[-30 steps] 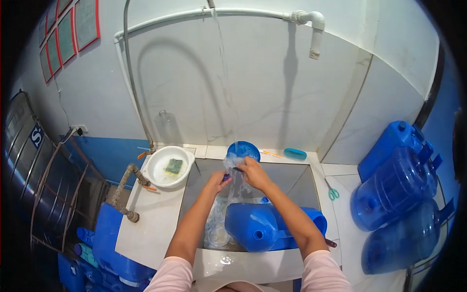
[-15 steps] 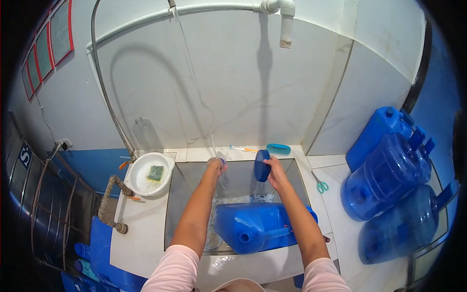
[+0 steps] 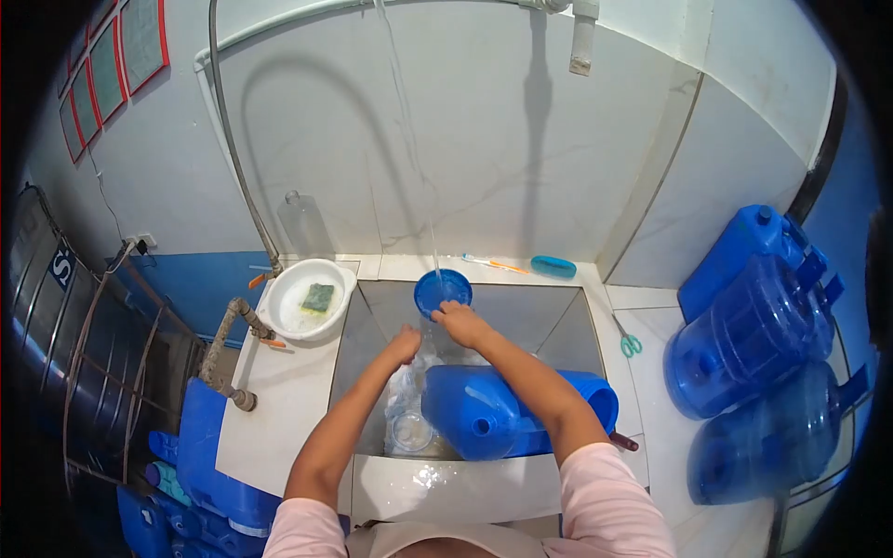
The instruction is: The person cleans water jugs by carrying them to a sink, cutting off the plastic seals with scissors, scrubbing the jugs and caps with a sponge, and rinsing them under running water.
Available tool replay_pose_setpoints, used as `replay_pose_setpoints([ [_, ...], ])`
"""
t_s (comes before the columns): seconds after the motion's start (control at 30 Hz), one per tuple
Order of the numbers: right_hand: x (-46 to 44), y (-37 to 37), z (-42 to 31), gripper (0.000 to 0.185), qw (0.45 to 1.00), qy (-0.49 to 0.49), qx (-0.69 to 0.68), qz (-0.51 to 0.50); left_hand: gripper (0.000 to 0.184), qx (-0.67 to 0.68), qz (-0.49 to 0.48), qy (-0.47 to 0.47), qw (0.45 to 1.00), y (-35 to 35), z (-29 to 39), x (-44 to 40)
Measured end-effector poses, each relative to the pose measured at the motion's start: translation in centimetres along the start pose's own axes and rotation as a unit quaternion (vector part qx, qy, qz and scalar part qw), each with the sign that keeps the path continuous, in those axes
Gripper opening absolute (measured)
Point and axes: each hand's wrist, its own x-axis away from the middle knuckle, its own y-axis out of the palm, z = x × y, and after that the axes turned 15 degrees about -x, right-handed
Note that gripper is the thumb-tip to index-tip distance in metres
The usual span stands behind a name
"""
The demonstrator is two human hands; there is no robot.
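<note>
My right hand [image 3: 462, 324] grips a round blue lid [image 3: 442, 286] by its near edge, under a thin stream of falling water [image 3: 432, 223]. The lid's hollow side faces up, and water runs into it. Just left of and below the lid is my left hand [image 3: 404, 345], its fingers closed; what they hold, if anything, is hidden. Below both hands a blue water jug [image 3: 456, 395] lies on its side in the sink [image 3: 549, 307], small spout toward me. My right forearm passes over the jug. Clear wet items [image 3: 411, 431] lie in the sink to its left.
A white basin [image 3: 330, 327] with a green and yellow sponge [image 3: 317, 298] stands at the left. Along the back ledge lie a toothbrush [image 3: 498, 264] and a blue brush [image 3: 553, 267]. Scissors [image 3: 630, 344] and several large blue jugs [image 3: 735, 344] are at the right.
My right hand has moved left and turned the lid hollow side up under the water. My left hand has moved lower, toward me. The view has shifted slightly.
</note>
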Motion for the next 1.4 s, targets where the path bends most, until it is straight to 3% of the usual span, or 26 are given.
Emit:
replay_pose_setpoints([
  [0.1, -0.5, 0.6, -0.1, 0.027, 0.998, -0.013, 0.021, 0.049, 0.033, 0.035, -0.081, 0.053, 0.995, 0.1, -1.2, 6.1],
  [0.17, -0.7, -0.5, -0.7, 0.026, 0.995, -0.092, 0.033, 0.03, 0.033, 0.082, -0.109, 0.07, 0.988, 0.5, -1.0, 10.9],
  [0.2, -0.8, -0.8, -0.8, 0.026, 0.995, -0.089, 0.031, 0.028, 0.036, 0.097, -0.127, 0.133, 0.978, 1.1, -1.1, 12.6],
  [0.23, -0.6, -0.9, -0.9, 0.024, 0.991, -0.104, 0.03, 0.082, 0.039, 0.115, -0.145, 0.194, 0.963, 1.6, -0.7, 14.5],
  [0.27, -0.5, -1.1, -0.9, 0.022, 0.983, -0.12, 0.03, 0.136, 0.039, 0.119, -0.147, 0.191, 0.963, 2.1, 0.0, 16.1],
  [0.33, -0.4, -2.4, -2.0, 0.02, 0.985, -0.147, 0.043, 0.08, 0.049, -0.062, -0.057, 0.308, 0.948, 2.3, 2.1, 19.1],
  [0.4, -0.6, -2.9, -2.3, 0.02, 0.979, -0.078, 0.014, 0.189, 0.048, -0.132, -0.041, 0.296, 0.945, 2.9, 4.1, 20.7],
  [0.47, 0.1, -3.7, -3.0, 0.02, 0.985, -0.106, 0.025, 0.135, 0.048, -0.198, -0.027, 0.281, 0.939, 4.6, 5.0, 21.4],
  [0.5, 0.2, -3.7, -2.9, 0.021, 0.986, -0.135, 0.038, 0.086, 0.042, -0.236, 0.025, 0.273, 0.932, 5.4, 5.3, 21.5],
  [0.53, 0.1, -3.7, -2.8, 0.021, 0.987, -0.132, 0.038, 0.088, 0.039, -0.273, 0.078, 0.267, 0.921, 5.8, 5.4, 21.6],
  [0.6, 0.1, -3.7, -3.0, 0.019, 0.972, -0.107, 0.024, 0.207, 0.04, -0.262, 0.084, 0.247, 0.929, 5.8, 6.2, 21.5],
  [0.63, 0.5, -4.1, -2.9, 0.019, 0.972, -0.105, 0.025, 0.207, 0.045, -0.251, 0.093, 0.225, 0.937, 5.7, 6.7, 21.6],
  [0.7, 0.9, -4.1, -2.9, 0.022, 0.983, -0.143, 0.042, 0.109, 0.049, -0.263, 0.093, 0.221, 0.935, 5.6, 7.2, 22.0],
  [0.77, 0.9, -3.6, -2.7, 0.022, 0.977, -0.13, 0.037, 0.168, 0.054, -0.273, 0.097, 0.217, 0.932, 6.1, 7.2, 22.1],
  [0.83, 0.8, -3.6, -2.9, 0.022, 0.966, -0.121, 0.033, 0.225, 0.037, -0.389, 0.179, 0.268, 0.863, 7.1, 6.6, 22.3],
  [0.9, 1.1, -3.8, -2.7, 0.023, 0.982, -0.14, 0.016, 0.125, 0.031, -0.345, 0.162, 0.277, 0.882, 7.5, 6.1, 23.0],
  [0.97, 1.4, -3.7, -2.8, 0.023, 0.981, -0.123, 0.017, 0.148, 0.03, -0.297, 0.147, 0.285, 0.899, 7.1, 5.8, 23.0],
  [1.03, 1.4, -3.8, -2.6, 0.023, 0.979, -0.107, 0.016, 0.173, 0.036, -0.364, 0.149, 0.509, 0.766, 5.6, 5.2, 22.4],
  [1.07, 1.5, -4.0, -2.5, 0.023, 0.977, -0.124, 0.015, 0.171, 0.036, -0.366, 0.152, 0.508, 0.765, 5.4, 5.1, 22.4],
  [1.13, 1.4, -4.0, -2.2, 0.023, 0.975, -0.143, 0.017, 0.168, 0.032, -0.292, 0.233, 0.595, 0.712, 4.6, 6.3, 23.3],
  [1.17, 1.3, -3.8, -2.2, 0.023, 0.973, -0.153, 0.023, 0.17, 0.032, -0.291, 0.235, 0.596, 0.71, 4.7, 6.5, 23.4],
  [1.23, 1.3, -3.8, -2.4, 0.023, 0.971, -0.161, 0.026, 0.174, 0.036, -0.293, 0.159, 0.291, 0.897, 5.0, 6.3, 23.7],
  [1.27, 1.5, -3.9, -2.5, 0.022, 0.972, -0.149, 0.019, 0.181, 0.036, -0.294, 0.158, 0.292, 0.896, 5.1, 6.2, 23.7],
  [1.33, 1.5, -3.8, -2.3, 0.02, 0.973, -0.139, 0.016, 0.186, 0.045, -0.367, -0.015, 0.235, 0.9, 5.6, 6.2, 23.2],
  [1.37, 1.4, -3.5, -2.4, 0.021, 0.974, -0.145, 0.027, 0.171, 0.045, -0.366, -0.013, 0.235, 0.9, 5.7, 5.7, 22.7],
  [1.4, 1.3, -3.4, -2.7, 0.021, 0.975, -0.15, 0.036, 0.159, 0.046, -0.371, 0.051, 0.356, 0.856, 5.3, 5.2, 22.6],
])
